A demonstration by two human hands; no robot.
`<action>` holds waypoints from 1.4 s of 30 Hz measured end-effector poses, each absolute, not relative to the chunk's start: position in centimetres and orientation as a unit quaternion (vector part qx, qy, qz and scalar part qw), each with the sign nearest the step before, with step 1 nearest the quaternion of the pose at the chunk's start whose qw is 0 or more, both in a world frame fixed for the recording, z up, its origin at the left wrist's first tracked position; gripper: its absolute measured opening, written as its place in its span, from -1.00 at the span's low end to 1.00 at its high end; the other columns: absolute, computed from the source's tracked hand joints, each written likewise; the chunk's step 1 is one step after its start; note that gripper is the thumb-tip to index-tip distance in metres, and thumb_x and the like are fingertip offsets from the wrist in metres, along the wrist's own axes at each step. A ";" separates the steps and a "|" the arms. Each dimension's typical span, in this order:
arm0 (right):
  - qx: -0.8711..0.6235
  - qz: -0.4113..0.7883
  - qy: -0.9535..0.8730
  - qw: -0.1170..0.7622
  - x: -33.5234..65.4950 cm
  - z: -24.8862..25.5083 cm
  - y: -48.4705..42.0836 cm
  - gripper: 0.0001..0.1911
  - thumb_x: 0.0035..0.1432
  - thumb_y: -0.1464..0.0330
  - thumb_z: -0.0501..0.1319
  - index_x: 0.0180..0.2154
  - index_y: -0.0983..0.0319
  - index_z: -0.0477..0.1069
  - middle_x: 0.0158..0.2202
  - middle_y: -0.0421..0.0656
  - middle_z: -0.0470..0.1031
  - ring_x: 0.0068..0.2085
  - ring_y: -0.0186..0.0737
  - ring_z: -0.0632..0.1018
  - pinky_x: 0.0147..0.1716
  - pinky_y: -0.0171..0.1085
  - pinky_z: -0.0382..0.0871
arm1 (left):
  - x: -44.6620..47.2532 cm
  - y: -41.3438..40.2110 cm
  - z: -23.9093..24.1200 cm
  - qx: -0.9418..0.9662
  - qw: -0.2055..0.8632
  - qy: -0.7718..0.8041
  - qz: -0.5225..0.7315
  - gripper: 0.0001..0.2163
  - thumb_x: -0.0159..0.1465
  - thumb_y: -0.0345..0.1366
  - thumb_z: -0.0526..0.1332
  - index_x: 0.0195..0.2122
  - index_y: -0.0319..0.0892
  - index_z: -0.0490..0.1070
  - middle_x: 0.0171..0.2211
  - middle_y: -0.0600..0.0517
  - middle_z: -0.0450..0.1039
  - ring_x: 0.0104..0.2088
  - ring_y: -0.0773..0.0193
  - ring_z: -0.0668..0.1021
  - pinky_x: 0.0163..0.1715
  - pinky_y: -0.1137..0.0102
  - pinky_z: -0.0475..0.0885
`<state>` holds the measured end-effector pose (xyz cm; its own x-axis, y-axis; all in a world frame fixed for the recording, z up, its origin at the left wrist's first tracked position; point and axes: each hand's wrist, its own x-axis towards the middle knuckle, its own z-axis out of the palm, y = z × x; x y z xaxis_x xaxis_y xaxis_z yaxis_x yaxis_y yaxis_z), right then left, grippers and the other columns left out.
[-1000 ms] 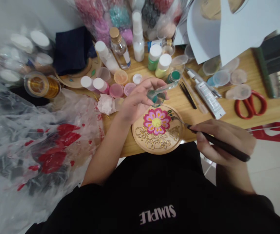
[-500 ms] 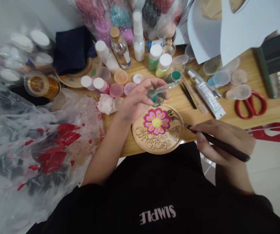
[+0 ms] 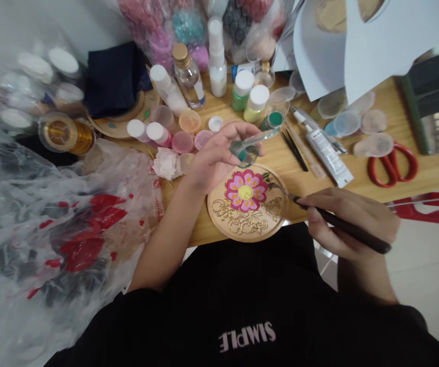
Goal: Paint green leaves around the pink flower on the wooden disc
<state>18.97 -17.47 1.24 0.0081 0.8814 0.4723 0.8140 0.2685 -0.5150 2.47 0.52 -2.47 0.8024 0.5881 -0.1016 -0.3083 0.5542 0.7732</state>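
Observation:
Above the far edge of a round wooden board (image 3: 223, 224), my left hand (image 3: 219, 155) is closed around a small clear lidded cup (image 3: 249, 156) with green paint in it, its lid flipped up. My right hand (image 3: 351, 219) grips the dark handle of a small metal-tipped spatula (image 3: 341, 227). The spatula's thin tip touches or nearly touches the board beside small dark green leaves (image 3: 267, 177). On the board is a pink flower (image 3: 246, 190) with a yellow centre. Below the flower, gold wire-like outlines (image 3: 244, 224) enclose bare wood.
Behind the board stand paint bottles (image 3: 243, 89), small paint cups (image 3: 183, 141) and a spray bottle (image 3: 217, 58). To the right lie black tweezers (image 3: 295, 150), a white tube (image 3: 328, 155) and red-handled scissors (image 3: 393, 165). Crumpled plastic (image 3: 70, 229) spreads along the left.
Both hands, the cup and the spatula hold almost the same positions. The whole view has shifted very slightly.

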 end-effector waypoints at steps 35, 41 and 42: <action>-0.610 0.038 -0.701 0.367 19.2 1.7 -17.3 -0.79 0.10 0.55 0.22 -0.26 0.13 0.43 -0.50 -0.24 0.52 -0.54 -0.29 0.55 -0.60 -0.32 0.45 | 2.7 0.5 -2.4 0.399 0.862 0.191 0.246 -0.67 -0.12 -0.36 0.25 -0.25 -0.19 0.46 -0.31 0.04 0.48 -0.26 0.24 0.56 -0.21 0.32 0.41; -0.601 0.034 -0.701 0.382 19.1 1.5 -17.5 -0.82 0.09 0.55 0.24 -0.28 0.18 0.43 -0.50 -0.20 0.51 -0.53 -0.29 0.54 -0.58 -0.31 0.44 | 2.6 0.4 -2.2 0.396 0.858 0.207 0.255 -0.68 -0.13 -0.36 0.23 -0.28 -0.18 0.49 -0.31 0.04 0.49 -0.25 0.24 0.55 -0.23 0.35 0.42; -0.608 0.035 -0.698 0.377 19.1 1.5 -17.5 -0.83 0.09 0.55 0.24 -0.29 0.18 0.43 -0.50 -0.20 0.51 -0.53 -0.29 0.54 -0.58 -0.30 0.44 | 2.6 0.4 -2.2 0.397 0.858 0.205 0.255 -0.68 -0.13 -0.37 0.24 -0.28 -0.17 0.50 -0.31 0.04 0.49 -0.25 0.23 0.55 -0.23 0.35 0.42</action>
<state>19.13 -17.51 1.45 0.0240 0.8752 0.4831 0.8228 0.2572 -0.5068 2.63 0.40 -2.23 0.7862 0.5998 -0.1488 -0.2746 0.5548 0.7853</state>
